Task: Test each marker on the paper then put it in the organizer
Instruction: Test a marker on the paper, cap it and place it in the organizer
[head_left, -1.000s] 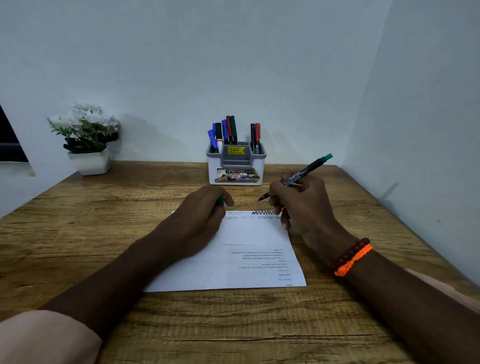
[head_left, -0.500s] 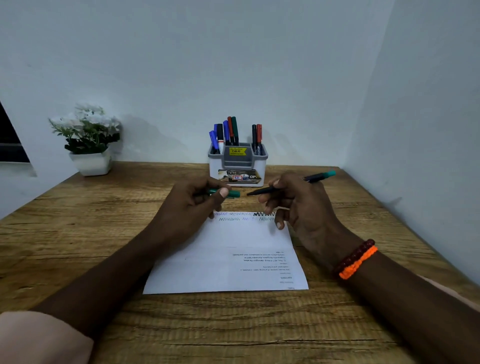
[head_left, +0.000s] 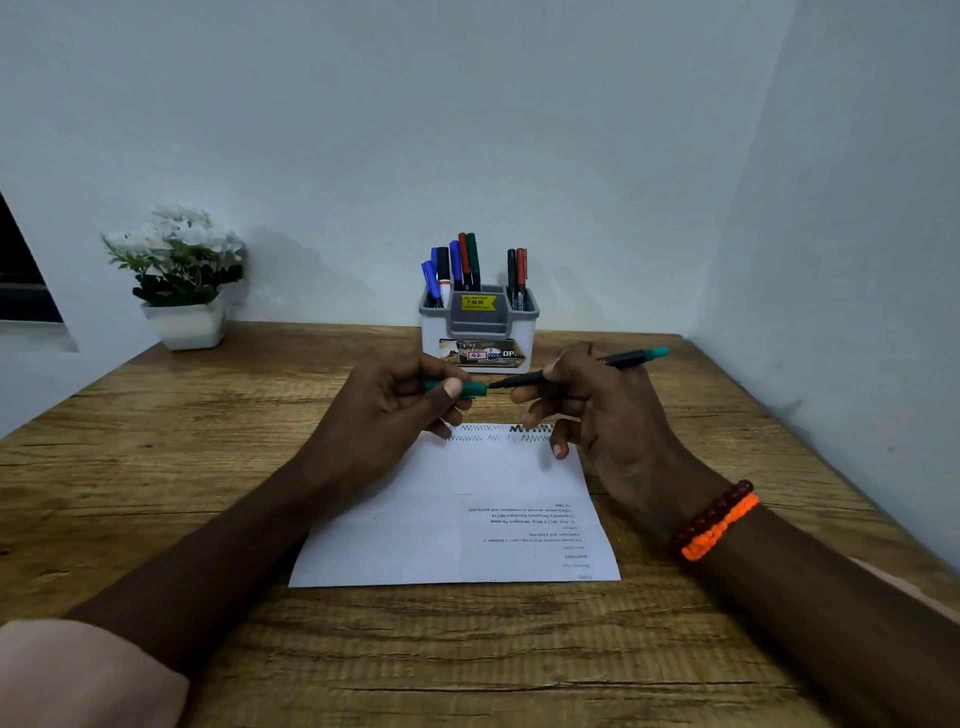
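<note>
Left hand (head_left: 384, 410): I pinch the green cap (head_left: 470, 388), now raised off the paper (head_left: 457, 514).
Right hand (head_left: 602, 410): I grip the marker (head_left: 582, 368), its tip swung from the scribbles to the cap's mouth.
Meaning: test done; capping comes next.
Organizer (head_left: 479, 332): twelve o'clock, holding tested markers.

A black marker (head_left: 571, 371) with a teal end is lying nearly level above the paper (head_left: 457, 514), its tip meeting the teal cap (head_left: 467, 388). The white sheet is lying flat on the desk, zigzag scribbles along its far edge. The grey-and-white organizer (head_left: 480, 332) is standing behind, holding several markers upright.
</note>
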